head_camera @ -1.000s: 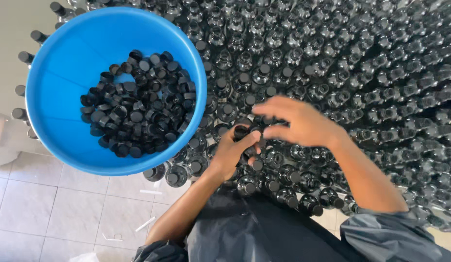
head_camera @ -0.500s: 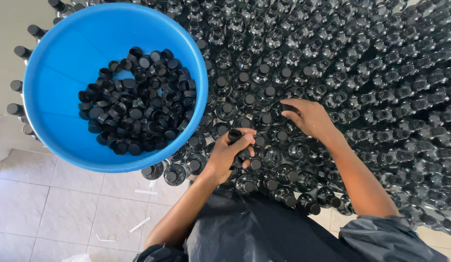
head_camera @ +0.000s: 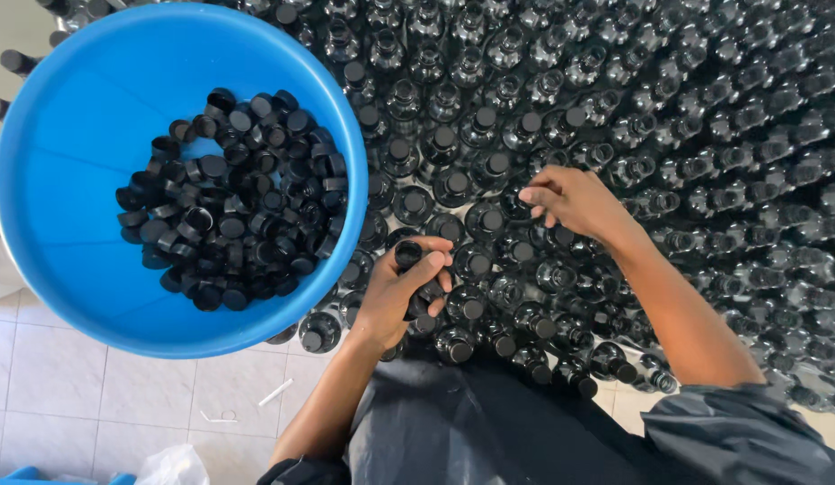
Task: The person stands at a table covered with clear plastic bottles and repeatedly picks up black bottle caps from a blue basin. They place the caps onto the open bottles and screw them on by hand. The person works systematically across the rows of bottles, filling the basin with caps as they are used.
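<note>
Our left hand (head_camera: 401, 292) grips a black cap (head_camera: 408, 254) above the dark bottles (head_camera: 489, 171), just beside the blue tub (head_camera: 67, 153) of caps; our right hand (head_camera: 574, 199) pinches a bottle top.

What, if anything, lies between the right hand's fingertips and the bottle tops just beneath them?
Nothing visible does. The right hand reaches over the packed dark bottles, its fingertips right at a capped bottle top, with no other object between. The left hand holds a black cap off to the side, clear of that spot.

left hand (head_camera: 404, 292): fingers curled, gripping | right hand (head_camera: 574, 202): extended, fingertips pinched
</note>
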